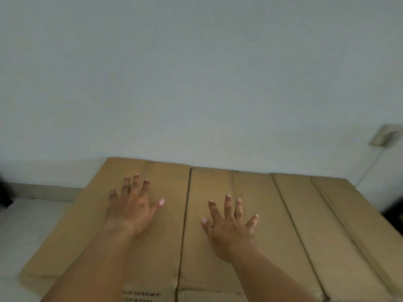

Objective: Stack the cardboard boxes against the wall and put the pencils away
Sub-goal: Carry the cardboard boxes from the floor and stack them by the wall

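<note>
Now the left hand (130, 205) and right hand (231, 227) lie flat with fingers spread on the cardboard (283, 214), holding nothing, the left a bit nearer the wall (196, 83), and the cardboard's long folds run straight ahead to its far edge by the wall.

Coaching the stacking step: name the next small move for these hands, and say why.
Probably press and slide the cardboard forward, squaring it to the wall. The left hand and right hand both lie flat and open on it, and its far edge looks slanted against the wall line; whether it touches is unclear.
</note>
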